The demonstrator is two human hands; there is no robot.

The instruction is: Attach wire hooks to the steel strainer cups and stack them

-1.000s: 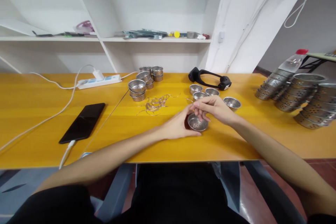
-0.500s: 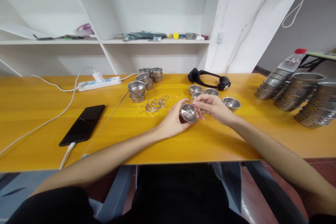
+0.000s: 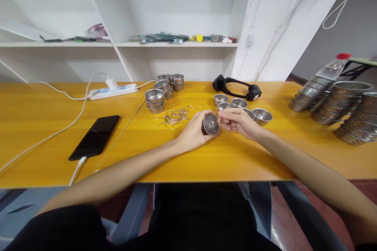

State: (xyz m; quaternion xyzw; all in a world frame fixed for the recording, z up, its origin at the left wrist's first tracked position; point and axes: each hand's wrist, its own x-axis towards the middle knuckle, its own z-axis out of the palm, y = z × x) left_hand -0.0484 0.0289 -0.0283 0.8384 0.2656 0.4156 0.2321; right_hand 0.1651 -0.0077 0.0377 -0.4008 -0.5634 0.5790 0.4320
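My left hand (image 3: 193,131) wraps round a small perforated metal cup (image 3: 211,124), tilted with its mouth facing right and up toward me. My right hand (image 3: 238,122) is closed in a pinch at the cup's right rim. A thin wire, mostly hidden by the fingers, seems to be in that pinch. Left of the cup lies a loose tangle of thin bent wires (image 3: 176,117). Just beyond my right hand stand several similar cups (image 3: 239,103), partly covered by the fingers.
Stacked perforated cups (image 3: 155,100) stand at the back left, and taller stacks (image 3: 338,102) lean at the right beside a red-capped bottle (image 3: 332,66). A black headset-like band (image 3: 237,87) lies behind. A phone (image 3: 94,137) and power strip (image 3: 113,91) with cables occupy the left.
My left hand has lifted the cup, moved it left and away from me, and tilted it. My right hand has stayed close to the rim, fingers pinched.
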